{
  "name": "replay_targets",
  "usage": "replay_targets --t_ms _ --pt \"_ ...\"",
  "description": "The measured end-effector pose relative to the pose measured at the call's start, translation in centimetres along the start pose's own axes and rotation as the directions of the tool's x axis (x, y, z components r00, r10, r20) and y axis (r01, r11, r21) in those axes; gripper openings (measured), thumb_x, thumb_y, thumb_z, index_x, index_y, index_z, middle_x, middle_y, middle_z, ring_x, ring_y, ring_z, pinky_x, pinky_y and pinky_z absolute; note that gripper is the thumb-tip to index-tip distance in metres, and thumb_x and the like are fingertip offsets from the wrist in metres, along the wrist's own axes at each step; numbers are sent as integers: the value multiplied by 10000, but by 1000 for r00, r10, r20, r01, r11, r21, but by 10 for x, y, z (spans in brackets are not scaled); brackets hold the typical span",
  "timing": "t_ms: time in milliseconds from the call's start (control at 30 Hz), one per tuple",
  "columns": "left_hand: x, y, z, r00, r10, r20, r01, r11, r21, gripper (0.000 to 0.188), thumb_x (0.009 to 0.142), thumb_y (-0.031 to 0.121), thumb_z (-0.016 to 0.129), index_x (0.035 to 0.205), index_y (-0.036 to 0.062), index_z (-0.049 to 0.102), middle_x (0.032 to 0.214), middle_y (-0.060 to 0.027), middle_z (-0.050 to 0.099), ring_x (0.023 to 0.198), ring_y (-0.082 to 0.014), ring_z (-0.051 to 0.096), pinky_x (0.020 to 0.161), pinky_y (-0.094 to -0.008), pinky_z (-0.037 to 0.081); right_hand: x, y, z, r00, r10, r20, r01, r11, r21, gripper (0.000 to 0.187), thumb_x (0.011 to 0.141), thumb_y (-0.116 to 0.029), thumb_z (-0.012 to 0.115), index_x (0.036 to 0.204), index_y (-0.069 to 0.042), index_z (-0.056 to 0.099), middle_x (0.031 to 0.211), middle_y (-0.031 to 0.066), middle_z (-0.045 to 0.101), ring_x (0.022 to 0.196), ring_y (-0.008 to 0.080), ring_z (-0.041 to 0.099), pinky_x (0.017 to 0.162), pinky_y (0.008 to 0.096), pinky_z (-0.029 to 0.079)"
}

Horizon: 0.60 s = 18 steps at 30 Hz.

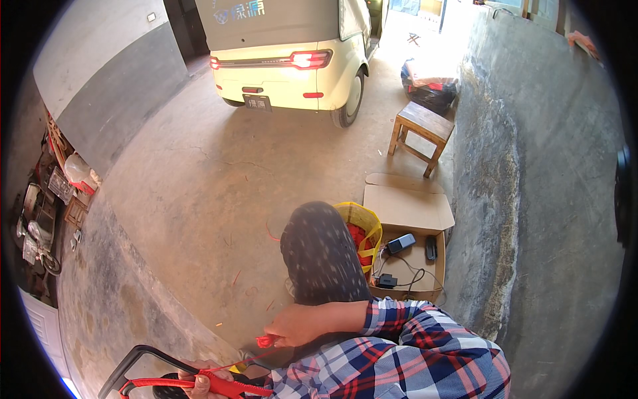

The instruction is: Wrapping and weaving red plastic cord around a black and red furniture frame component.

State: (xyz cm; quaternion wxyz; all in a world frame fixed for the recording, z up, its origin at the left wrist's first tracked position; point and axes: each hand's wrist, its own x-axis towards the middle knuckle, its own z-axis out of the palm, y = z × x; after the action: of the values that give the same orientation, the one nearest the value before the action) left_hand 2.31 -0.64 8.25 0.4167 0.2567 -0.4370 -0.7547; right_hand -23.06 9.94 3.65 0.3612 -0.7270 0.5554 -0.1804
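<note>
My left hand (207, 382), low in the picture, is closed round a black curved frame (137, 352) partly covered with red cord or strap; the frame's lower part runs out of view. A little to the right and above, my right hand (292, 324) is shut on a small wad of red cord (265, 341). One thin red strand (251, 360) runs taut between that wad and the red-wrapped part by my left hand. My dark-trousered knee (319, 249) stands beyond my right forearm.
Right of my knee stands a yellow bag (364, 216) with red material, beside an open cardboard box (415, 263) holding dark devices and cables. A wooden stool (422, 125), a black plastic bag (432, 93) and a pale three-wheeled vehicle (272, 86) are farther off. Grey walls (551, 173) flank the floor.
</note>
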Motion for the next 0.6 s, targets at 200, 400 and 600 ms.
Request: replay_targets --t_ms 200,400,600 --pt "2 -2 0 1000 18 13 -18 1000 2 241 802 110 705 988 13 588 733 -132 600 623 -238 581 524 -360 500 -1 0 -1 1000 2 -1 -2 1000 4 287 879 -287 586 1013 -32 575 846 203 650 813 412 617 694 503 460" --pt "2 -2 0 999 38 24 -38 999 3 240 806 109 699 990 11 581 719 -133 598 610 -237 584 509 -356 504 -1 0 -1 1000 0 1 0 1000 -2 287 880 -285 586 1011 -30 574 843 206 649 813 414 617 693 504 459" --pt "0 -1 3 998 58 35 -58 998 2 239 811 109 693 992 9 575 704 -134 596 597 -236 587 494 -353 507 0 1 1 1000 1 -1 -1 1000 -4 285 884 -284 581 1019 -33 575 845 206 649 814 414 616 692 505 458"
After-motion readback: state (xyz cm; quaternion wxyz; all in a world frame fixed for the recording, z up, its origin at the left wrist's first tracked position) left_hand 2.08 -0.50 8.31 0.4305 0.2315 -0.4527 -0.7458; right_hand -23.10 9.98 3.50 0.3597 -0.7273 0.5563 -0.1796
